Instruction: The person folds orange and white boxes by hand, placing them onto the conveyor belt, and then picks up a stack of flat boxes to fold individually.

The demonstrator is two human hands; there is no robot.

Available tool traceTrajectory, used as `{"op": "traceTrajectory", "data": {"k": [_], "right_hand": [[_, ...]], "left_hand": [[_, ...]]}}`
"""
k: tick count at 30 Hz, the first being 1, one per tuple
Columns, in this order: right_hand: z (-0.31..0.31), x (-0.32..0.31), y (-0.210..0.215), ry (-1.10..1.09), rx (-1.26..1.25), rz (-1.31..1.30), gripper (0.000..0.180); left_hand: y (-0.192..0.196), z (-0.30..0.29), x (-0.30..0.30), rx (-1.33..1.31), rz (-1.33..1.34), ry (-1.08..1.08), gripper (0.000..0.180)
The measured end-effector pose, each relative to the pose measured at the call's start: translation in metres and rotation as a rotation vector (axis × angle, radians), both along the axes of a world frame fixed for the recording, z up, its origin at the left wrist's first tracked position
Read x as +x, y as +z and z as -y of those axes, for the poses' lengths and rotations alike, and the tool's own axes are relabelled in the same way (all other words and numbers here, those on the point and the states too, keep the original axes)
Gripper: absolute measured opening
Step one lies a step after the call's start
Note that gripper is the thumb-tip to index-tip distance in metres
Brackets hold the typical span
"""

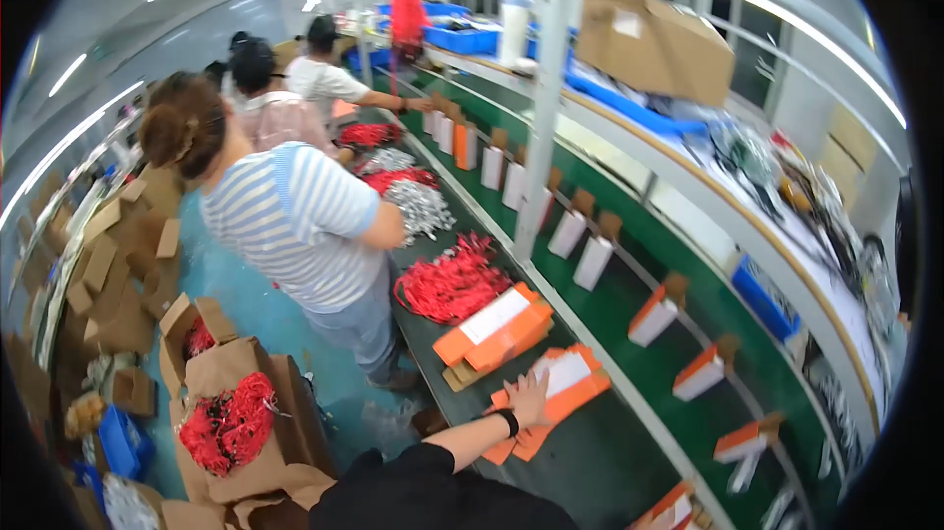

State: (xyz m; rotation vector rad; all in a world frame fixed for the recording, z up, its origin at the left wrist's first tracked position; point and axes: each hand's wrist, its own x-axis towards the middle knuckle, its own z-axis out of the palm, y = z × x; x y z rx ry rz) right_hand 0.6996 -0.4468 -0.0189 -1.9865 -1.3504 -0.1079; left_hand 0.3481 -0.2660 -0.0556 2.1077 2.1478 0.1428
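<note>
My left hand (528, 400), with a black band on the wrist, reaches forward over the dark worktop (590, 461). Its fingers are spread and lie flat on a pile of flattened orange and white cartons (575, 378). Just beyond rests another stack of flat orange cartons (497, 325), with brown cardboard showing under its near end. Behind that stack lies a heap of red corded items (454, 279). My right hand is not in view. More orange and white boxes (674, 508) are cut off at the lower edge.
Right of the worktop, upright white and orange boxes (657, 310) stand along a green conveyor (629, 353). A white post (541, 117) and a shelf (728, 191) rise beside it. A co-worker in a striped shirt (295, 206) stands ahead. An open carton (231, 378) holds red items at left.
</note>
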Motion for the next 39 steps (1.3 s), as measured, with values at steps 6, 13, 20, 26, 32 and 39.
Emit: {"op": "traceTrajectory", "data": {"k": [6,13,20,26,32,39], "right_hand": [[-0.072,-0.082,0.007,0.417,-0.028,-0.537,0.025],[-0.074,-0.082,-0.001,0.379,-0.139,-0.654,0.026],[-0.091,-0.056,0.065,0.387,-0.373,-1.105,0.034],[-0.077,-0.051,0.128,0.640,-0.858,-1.273,0.025],[-0.061,-0.044,0.129,0.589,-0.838,-1.165,0.021],[-0.025,-0.022,0.066,0.313,-0.682,-0.937,0.021]], "left_hand": [[0.011,0.001,-0.013,-0.022,-0.011,-0.062,0.123],[0.007,0.006,-0.021,-0.035,0.296,-0.055,0.117],[0.090,0.062,-0.008,0.142,0.385,-0.773,0.109],[0.083,0.094,0.027,-0.053,0.508,-0.852,0.116],[0.090,0.089,0.057,-0.040,0.714,-0.935,0.118],[0.100,0.090,0.079,-0.087,0.714,-1.062,0.096]]}}
